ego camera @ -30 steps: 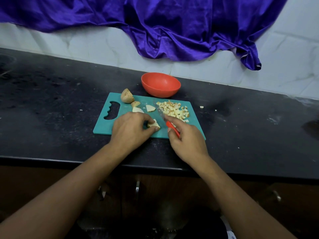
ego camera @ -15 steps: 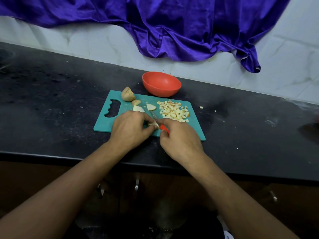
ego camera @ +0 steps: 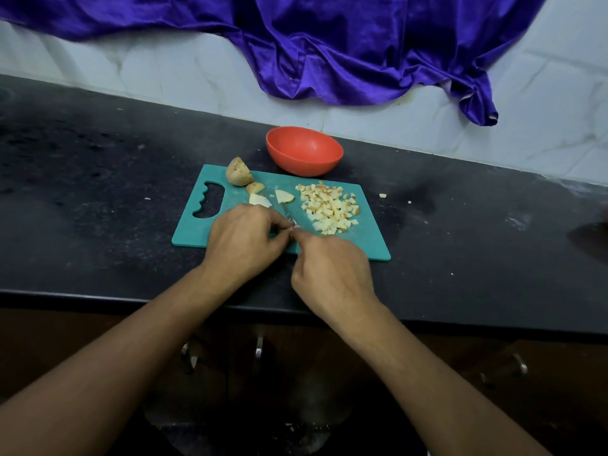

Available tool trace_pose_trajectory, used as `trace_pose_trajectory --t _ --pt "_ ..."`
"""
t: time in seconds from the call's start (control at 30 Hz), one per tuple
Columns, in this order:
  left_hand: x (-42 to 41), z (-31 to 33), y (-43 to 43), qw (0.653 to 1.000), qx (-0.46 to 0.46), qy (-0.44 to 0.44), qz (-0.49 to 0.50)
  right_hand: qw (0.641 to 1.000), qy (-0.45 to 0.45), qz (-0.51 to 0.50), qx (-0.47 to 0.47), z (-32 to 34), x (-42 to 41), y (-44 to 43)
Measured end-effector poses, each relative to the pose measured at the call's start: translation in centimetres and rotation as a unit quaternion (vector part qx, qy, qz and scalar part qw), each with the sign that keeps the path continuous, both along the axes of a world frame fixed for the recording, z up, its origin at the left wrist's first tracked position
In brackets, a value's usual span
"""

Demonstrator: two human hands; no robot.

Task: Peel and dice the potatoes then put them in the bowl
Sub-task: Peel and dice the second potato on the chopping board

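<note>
A teal cutting board (ego camera: pixel 368 240) lies on the black counter. A pile of diced potato (ego camera: pixel 329 208) covers its right half. An unpeeled potato chunk (ego camera: pixel 238 172) sits at the board's far left corner, with two or three smaller pieces (ego camera: pixel 283 196) beside it. My left hand (ego camera: pixel 241 240) pinches a small potato piece, mostly hidden under my fingers. My right hand (ego camera: pixel 332 271) grips a knife; its red handle is hidden in my fist and only a bit of blade (ego camera: pixel 288 214) shows between my hands. The red bowl (ego camera: pixel 304 151) stands behind the board.
Purple cloth (ego camera: pixel 329 44) hangs over the white tiled wall behind the counter. Two stray potato bits (ego camera: pixel 382 195) lie on the counter right of the board. The counter's front edge runs just below my wrists, with cabinet handles (ego camera: pixel 259 347) beneath.
My right hand has slid left until it meets my left hand, and the knife's red handle has vanished into my fist. The potato piece is now covered by my fingers.
</note>
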State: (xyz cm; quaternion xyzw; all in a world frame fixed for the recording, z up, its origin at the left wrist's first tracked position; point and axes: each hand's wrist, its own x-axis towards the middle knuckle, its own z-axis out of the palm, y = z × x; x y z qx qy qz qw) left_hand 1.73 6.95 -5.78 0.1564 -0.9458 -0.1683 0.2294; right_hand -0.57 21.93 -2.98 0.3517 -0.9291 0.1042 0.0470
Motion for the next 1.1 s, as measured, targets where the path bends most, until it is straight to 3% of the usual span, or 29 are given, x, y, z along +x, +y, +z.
trace_pose_trajectory --t 0.37,0.73,1.1 --pt "-0.1 0.0 -0.1 1.0 0.022 0.0 0.01 0.999 0.034 0.015 0.013 -0.5 -0.6 2.3" --pt "0.4 0.0 -0.2 0.999 0.037 0.012 -0.004 0.991 -0.07 -0.041 -0.106 0.3 -3.0 2.9" --pt "0.6 0.1 -0.4 0.998 0.048 0.025 -0.015 0.996 -0.06 -0.01 -0.068 0.9 -0.3 1.0"
